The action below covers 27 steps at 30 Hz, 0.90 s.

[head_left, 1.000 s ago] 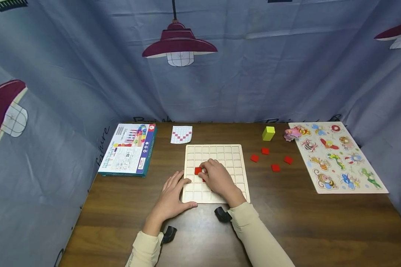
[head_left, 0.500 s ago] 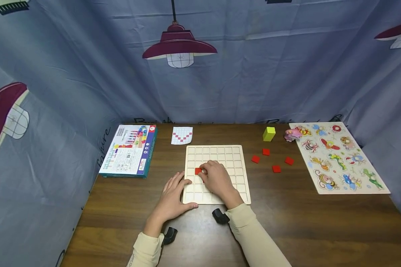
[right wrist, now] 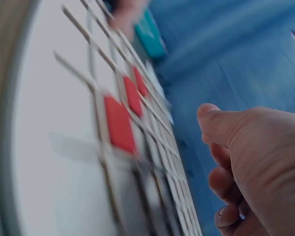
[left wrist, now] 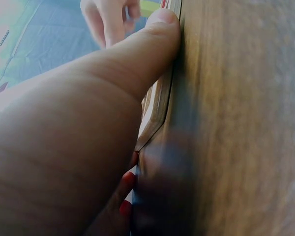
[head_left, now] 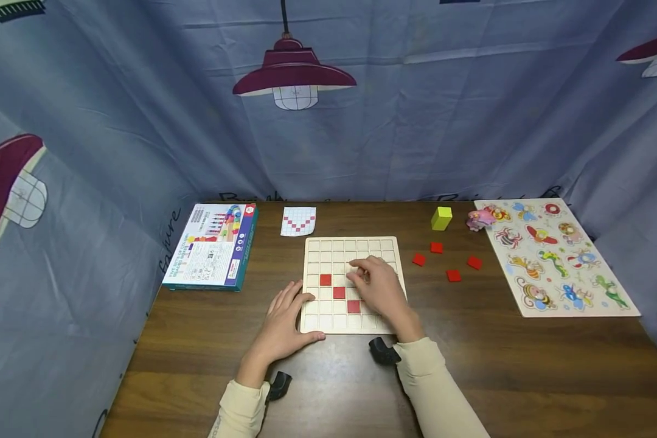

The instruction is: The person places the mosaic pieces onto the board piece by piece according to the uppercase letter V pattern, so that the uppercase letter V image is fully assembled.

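Wooden grid board (head_left: 385,243) at table centre, three red tiles (head_left: 339,292) in a diagonal inside, left hand (head_left: 282,322) spread, thumb on board's 9 o'clock edge, right hand (head_left: 380,289) loosely curled over board, holding nothing, four loose red tiles (head_left: 452,275) at 2 o'clock.

Both arms wear cream long sleeves (head_left: 432,389), with a black camera mount (head_left: 382,351) at each wrist.
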Each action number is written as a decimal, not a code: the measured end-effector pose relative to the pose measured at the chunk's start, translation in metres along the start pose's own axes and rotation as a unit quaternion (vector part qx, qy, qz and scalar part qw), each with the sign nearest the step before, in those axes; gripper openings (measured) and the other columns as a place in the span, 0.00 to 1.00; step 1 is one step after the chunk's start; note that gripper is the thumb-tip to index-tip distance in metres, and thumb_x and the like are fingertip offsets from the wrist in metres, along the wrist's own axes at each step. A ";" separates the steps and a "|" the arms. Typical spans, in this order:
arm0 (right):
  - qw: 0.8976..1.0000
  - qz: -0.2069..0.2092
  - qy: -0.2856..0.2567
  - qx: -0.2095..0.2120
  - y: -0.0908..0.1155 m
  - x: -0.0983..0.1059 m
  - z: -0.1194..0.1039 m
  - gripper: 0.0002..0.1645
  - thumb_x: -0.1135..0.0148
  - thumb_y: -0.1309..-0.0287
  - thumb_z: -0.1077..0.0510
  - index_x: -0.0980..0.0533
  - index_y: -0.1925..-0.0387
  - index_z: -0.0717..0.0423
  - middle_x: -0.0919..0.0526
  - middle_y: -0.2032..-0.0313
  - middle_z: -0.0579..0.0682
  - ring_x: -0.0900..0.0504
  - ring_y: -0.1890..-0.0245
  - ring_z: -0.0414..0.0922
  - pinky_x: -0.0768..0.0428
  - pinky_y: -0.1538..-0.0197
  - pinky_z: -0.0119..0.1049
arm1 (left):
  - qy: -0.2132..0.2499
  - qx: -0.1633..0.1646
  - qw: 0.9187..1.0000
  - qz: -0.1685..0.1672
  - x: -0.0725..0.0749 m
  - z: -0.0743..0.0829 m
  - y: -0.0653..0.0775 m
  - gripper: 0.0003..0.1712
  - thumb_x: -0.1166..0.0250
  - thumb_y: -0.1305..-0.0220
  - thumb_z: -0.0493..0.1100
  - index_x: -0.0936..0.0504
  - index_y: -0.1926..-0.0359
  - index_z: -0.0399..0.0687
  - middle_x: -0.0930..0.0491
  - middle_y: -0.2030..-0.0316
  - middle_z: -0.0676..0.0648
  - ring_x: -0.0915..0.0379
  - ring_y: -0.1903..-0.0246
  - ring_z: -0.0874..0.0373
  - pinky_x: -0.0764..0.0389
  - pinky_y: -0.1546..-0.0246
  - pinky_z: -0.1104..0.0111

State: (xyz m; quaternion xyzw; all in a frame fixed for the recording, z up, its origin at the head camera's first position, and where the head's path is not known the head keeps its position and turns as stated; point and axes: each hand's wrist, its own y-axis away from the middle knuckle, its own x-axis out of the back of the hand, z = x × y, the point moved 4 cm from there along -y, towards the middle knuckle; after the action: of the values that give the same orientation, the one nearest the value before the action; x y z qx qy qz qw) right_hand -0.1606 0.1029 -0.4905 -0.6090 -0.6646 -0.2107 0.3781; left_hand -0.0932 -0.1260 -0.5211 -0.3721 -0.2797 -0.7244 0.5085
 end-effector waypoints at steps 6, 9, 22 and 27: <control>0.995 0.101 0.007 -0.011 0.022 0.052 0.057 0.14 0.26 0.41 0.57 0.14 0.55 0.59 0.21 0.71 0.49 0.28 0.70 0.44 0.30 0.65 0.36 | 0.018 -0.008 1.000 0.001 0.000 0.003 -0.002 0.45 0.22 0.50 0.65 0.27 0.36 0.53 0.44 0.22 0.41 0.53 0.20 0.41 0.50 0.22 0.42; 0.988 0.145 0.027 -0.036 0.040 0.074 0.089 0.12 0.26 0.42 0.58 0.14 0.57 0.60 0.21 0.72 0.50 0.27 0.70 0.44 0.32 0.66 0.35 | 0.017 -0.008 1.000 0.003 -0.001 0.002 -0.003 0.45 0.22 0.50 0.65 0.27 0.36 0.53 0.44 0.21 0.42 0.54 0.20 0.42 0.50 0.22 0.42; 0.965 0.160 0.040 -0.205 0.072 0.100 0.156 0.29 0.26 0.41 0.51 0.22 0.45 0.65 0.24 0.57 0.63 0.29 0.52 0.61 0.33 0.48 0.55 | 0.013 0.005 1.000 -0.001 -0.001 -0.002 0.001 0.45 0.22 0.51 0.66 0.27 0.36 0.54 0.44 0.21 0.43 0.54 0.20 0.43 0.51 0.22 0.41; 0.965 0.136 0.066 -0.213 0.074 0.094 0.159 0.29 0.28 0.39 0.48 0.22 0.47 0.66 0.23 0.56 0.64 0.29 0.52 0.62 0.30 0.47 0.58 | 0.006 0.007 1.000 -0.004 -0.002 -0.002 0.001 0.45 0.22 0.51 0.66 0.27 0.36 0.55 0.44 0.21 0.43 0.55 0.20 0.44 0.51 0.22 0.42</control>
State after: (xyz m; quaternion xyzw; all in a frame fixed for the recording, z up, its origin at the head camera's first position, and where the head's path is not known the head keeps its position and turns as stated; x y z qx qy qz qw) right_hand -0.1253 0.2944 -0.5314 -0.7447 -0.4889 -0.3342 0.3078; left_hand -0.0927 -0.1268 -0.5242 -0.3629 -0.2839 -0.7266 0.5096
